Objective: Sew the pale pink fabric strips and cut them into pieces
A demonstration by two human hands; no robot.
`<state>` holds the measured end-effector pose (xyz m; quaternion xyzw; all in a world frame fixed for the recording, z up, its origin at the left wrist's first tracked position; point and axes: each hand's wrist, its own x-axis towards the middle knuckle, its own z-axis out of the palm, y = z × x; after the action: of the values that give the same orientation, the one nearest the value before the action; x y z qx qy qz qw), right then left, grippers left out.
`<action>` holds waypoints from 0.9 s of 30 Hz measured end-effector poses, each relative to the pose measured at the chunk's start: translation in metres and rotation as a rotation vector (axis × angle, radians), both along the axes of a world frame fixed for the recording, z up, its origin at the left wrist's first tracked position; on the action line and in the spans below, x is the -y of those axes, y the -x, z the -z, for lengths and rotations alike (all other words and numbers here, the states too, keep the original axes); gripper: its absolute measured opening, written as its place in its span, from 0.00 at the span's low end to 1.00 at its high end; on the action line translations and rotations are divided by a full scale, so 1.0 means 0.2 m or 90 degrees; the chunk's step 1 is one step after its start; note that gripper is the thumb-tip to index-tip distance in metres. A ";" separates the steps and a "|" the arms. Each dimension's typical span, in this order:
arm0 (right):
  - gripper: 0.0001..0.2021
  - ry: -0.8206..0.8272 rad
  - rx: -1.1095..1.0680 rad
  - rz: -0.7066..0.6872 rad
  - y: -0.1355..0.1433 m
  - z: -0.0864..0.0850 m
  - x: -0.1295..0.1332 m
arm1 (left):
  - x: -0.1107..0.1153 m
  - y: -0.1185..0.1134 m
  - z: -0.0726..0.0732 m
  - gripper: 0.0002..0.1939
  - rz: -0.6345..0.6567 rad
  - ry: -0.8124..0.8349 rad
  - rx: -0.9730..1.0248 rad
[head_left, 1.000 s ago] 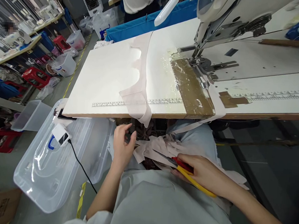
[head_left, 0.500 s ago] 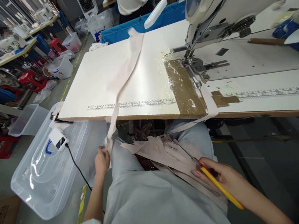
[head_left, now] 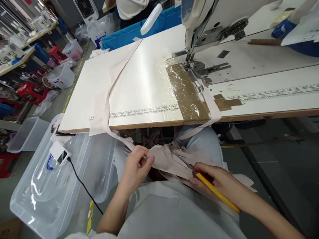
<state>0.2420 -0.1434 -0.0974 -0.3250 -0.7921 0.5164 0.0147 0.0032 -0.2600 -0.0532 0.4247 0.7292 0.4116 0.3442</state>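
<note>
Pale pink fabric pieces (head_left: 170, 164) lie bunched across my lap. My left hand (head_left: 137, 167) pinches the edge of this fabric between thumb and fingers. From near that hand a long fabric strip (head_left: 103, 110) runs up over the table's front edge and across the white top. My right hand (head_left: 212, 177) is closed around scissors (head_left: 216, 190) with yellow and red handles; their blades point into the fabric on my lap. Another narrow strip (head_left: 213, 107) hangs from the sewing machine (head_left: 191, 60) over the table edge down to my lap.
The white sewing table (head_left: 142, 82) has printed rulers and brown tape (head_left: 189, 96) by the needle. To my left stands a lidded clear plastic box (head_left: 47, 184) carrying a white device (head_left: 60, 152) with a black cable. A person (head_left: 129, 2) is beyond the blue cloth (head_left: 138, 28).
My left hand has moved right, from the hanging strip to the fabric on my lap. The long strip has slid toward me and left. My right hand still grips the scissors, slightly further left in view.
</note>
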 end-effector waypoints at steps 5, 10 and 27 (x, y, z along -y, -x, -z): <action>0.19 0.000 0.014 -0.073 0.00 0.00 -0.04 | -0.01 -0.03 0.01 0.22 0.047 0.108 0.324; 0.19 -0.071 0.068 -0.118 0.05 -0.02 -0.08 | 0.00 -0.03 0.05 0.26 0.012 0.112 0.412; 0.23 0.132 0.078 -0.269 0.24 -0.11 -0.16 | 0.02 -0.03 0.14 0.27 -0.053 0.117 0.520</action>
<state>0.1950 -0.1113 -0.0751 -0.1826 -0.7846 0.5659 -0.1756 0.0096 -0.2643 -0.0804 0.1641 0.5834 0.4929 0.6244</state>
